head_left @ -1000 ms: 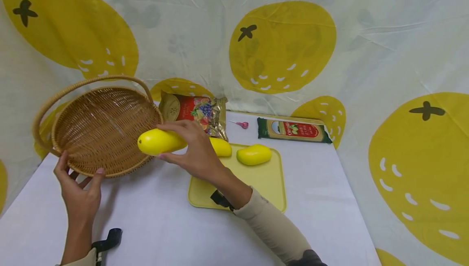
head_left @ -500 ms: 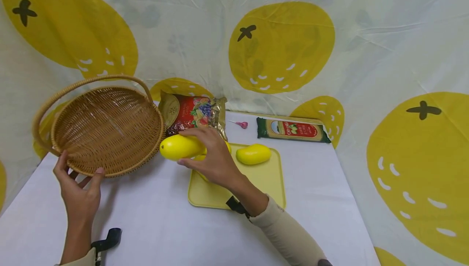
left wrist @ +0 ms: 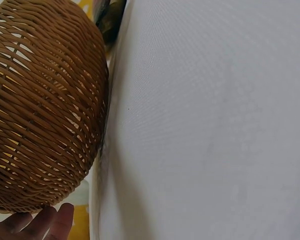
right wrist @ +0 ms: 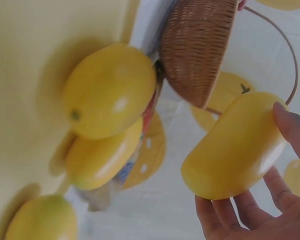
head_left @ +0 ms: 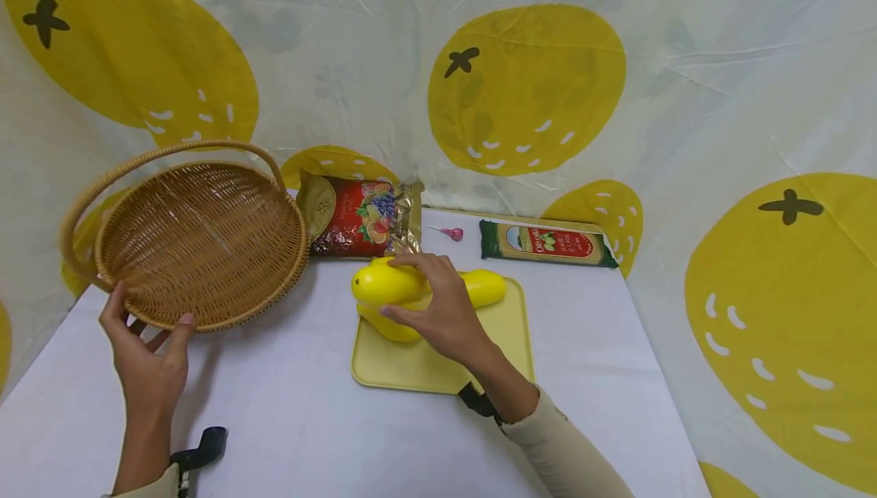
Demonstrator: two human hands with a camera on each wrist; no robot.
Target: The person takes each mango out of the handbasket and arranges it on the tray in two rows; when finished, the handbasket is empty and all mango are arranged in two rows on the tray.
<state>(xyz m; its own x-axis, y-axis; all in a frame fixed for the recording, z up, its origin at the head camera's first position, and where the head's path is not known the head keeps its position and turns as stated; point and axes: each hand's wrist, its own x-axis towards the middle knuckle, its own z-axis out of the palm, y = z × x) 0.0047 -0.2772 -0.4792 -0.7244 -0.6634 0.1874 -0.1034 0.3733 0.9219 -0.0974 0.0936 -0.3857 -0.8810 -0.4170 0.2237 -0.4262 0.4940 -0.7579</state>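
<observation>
My left hand (head_left: 149, 357) grips the near rim of a brown wicker basket (head_left: 205, 243), which is tilted so its inside faces me. In the left wrist view, fingertips (left wrist: 60, 222) touch the woven underside. Thumb and fingers of my right hand (head_left: 444, 315) hold a yellow mango (head_left: 386, 285) above a pale yellow tray (head_left: 438, 378). Below it, partly covered, lies another mango (head_left: 390, 327); one more mango (head_left: 486, 287) is at the tray's far right. The right wrist view shows the held mango (right wrist: 235, 145) apart from three mangoes on the tray, the nearest mango (right wrist: 110, 90) being largest.
Behind the tray stands a red and gold candy bag (head_left: 359, 216). A small pink lollipop (head_left: 452, 234) and a green-ended olive oil packet (head_left: 548, 244) lie along the back of the white table (head_left: 603, 376). A fruit-print cloth (head_left: 384, 64) hangs behind.
My right hand has moved right and toward me with the mango, from beside the basket's rim to over the tray. The left hand and basket stay as they were.
</observation>
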